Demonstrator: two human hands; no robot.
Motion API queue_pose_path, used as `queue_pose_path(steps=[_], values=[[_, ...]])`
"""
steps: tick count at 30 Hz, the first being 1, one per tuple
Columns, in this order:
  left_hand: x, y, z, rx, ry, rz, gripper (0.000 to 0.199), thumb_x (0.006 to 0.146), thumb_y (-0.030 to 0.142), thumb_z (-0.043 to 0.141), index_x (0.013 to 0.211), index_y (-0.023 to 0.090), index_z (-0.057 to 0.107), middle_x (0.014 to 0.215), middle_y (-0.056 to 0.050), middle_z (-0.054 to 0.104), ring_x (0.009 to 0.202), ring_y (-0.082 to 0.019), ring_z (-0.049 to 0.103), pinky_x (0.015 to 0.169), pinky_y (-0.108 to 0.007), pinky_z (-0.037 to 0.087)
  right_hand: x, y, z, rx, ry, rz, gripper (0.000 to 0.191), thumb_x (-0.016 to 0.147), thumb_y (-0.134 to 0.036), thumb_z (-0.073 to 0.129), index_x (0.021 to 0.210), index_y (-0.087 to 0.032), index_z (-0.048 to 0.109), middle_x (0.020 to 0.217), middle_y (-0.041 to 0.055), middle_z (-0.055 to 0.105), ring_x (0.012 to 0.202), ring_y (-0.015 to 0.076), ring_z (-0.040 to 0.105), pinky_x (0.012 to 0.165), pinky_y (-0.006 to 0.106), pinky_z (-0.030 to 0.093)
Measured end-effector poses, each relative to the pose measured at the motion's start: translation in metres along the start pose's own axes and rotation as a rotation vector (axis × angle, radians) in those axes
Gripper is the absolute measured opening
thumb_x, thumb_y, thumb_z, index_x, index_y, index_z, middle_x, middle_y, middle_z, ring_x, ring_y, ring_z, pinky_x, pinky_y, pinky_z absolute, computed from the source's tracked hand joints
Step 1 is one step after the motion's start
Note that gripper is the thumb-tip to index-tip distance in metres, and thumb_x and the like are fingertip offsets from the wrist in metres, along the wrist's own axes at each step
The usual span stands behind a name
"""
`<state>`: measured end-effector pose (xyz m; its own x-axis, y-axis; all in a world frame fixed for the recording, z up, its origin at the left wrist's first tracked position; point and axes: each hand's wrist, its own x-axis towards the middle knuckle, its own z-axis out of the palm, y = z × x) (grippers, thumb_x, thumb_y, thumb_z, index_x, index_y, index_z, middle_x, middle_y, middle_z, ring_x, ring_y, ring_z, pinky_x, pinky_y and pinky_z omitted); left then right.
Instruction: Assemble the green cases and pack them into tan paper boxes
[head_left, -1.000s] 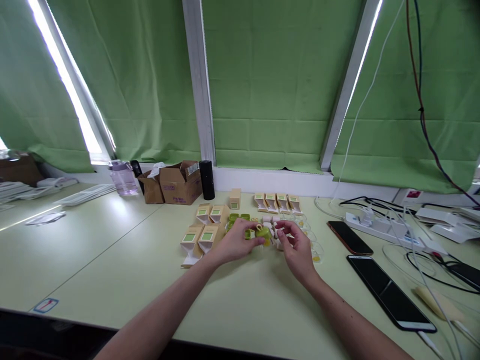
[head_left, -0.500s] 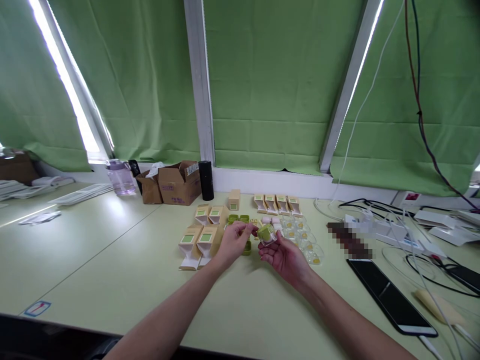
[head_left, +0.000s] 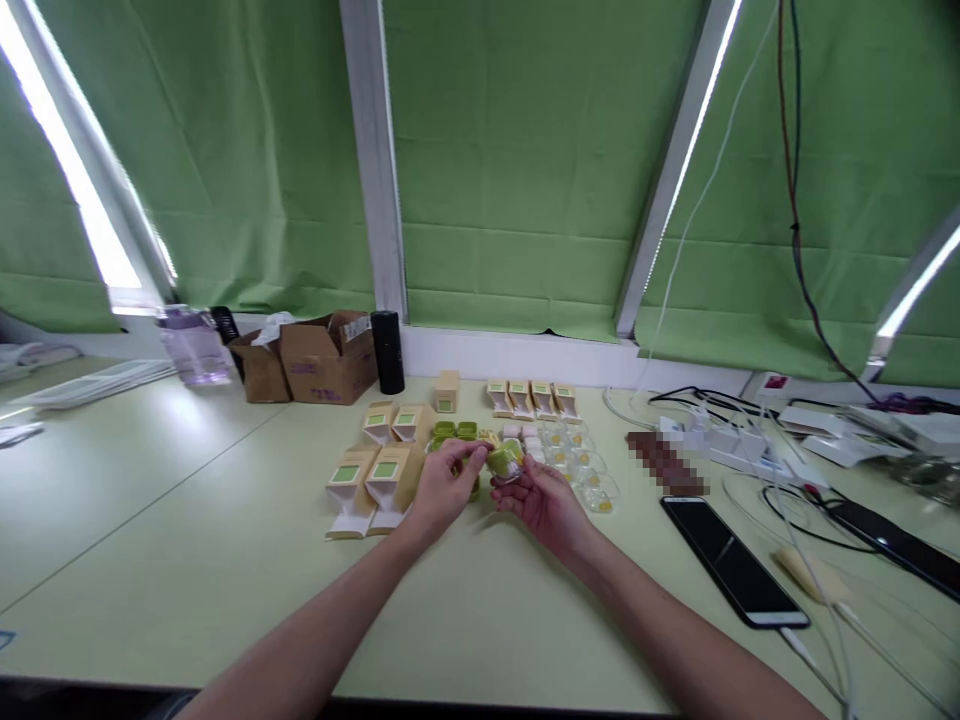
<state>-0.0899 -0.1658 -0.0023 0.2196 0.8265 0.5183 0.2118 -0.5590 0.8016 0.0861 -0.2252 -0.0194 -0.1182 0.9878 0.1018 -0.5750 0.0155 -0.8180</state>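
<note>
Between my two hands is a small green container with a clear, shiny part (head_left: 505, 457), held just above the table. My left hand (head_left: 448, 487) pinches its left edge with thumb and fingertips. Fingers of my right hand (head_left: 546, 505) close on its right side and underside, palm turned up. Partly hidden behind my left hand are several small green square cups (head_left: 466, 430). Small pale pink pieces (head_left: 531, 432) and thin yellowish pieces (head_left: 489, 437) lie just beyond the held container. Clear plastic domed shells with yellow spots (head_left: 577, 460) stand in rows right of my right hand.
Open tan cartons with green labels (head_left: 386, 470) stand left of my hands, with more small cartons (head_left: 532, 398) at the back. A cardboard box (head_left: 326, 360), black cylinder (head_left: 387, 352) and water bottle (head_left: 193, 345) stand back left. A phone (head_left: 731, 560) and cables lie right.
The camera view has turned a little to the right, so everything sits further left. The green container is tilted differently between my hands; both hands still hold it.
</note>
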Motion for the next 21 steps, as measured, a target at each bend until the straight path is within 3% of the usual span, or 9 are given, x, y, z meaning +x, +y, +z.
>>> queue_pose_path(steps=[11, 21], values=[[0.0019, -0.0012, 0.003, -0.209, 0.005, -0.134, 0.043, 0.081, 0.059, 0.077, 0.097, 0.019, 0.082, 0.09, -0.007, 0.081, 0.074, -0.022, 0.072, 0.064, -0.029, 0.058, -0.0002, -0.0011, 0.0079, -0.06, 0.063, -0.147, 0.042, 0.075, -0.045, 0.091, 0.104, -0.021, 0.073, 0.098, 0.0028, 0.076, 0.078, 0.0173, 0.073, 0.069, 0.032, 0.064], [-0.0002, 0.0041, 0.0015, -0.376, -0.008, -0.203, 0.047, 0.072, 0.06, 0.086, 0.09, 0.018, 0.075, 0.092, -0.009, 0.08, 0.082, -0.023, 0.075, 0.076, -0.034, 0.063, 0.0029, 0.0026, 0.0053, -0.261, 0.113, -0.309, 0.048, 0.072, -0.04, 0.092, 0.11, -0.024, 0.068, 0.102, 0.0042, 0.071, 0.089, 0.019, 0.067, 0.069, 0.03, 0.062]])
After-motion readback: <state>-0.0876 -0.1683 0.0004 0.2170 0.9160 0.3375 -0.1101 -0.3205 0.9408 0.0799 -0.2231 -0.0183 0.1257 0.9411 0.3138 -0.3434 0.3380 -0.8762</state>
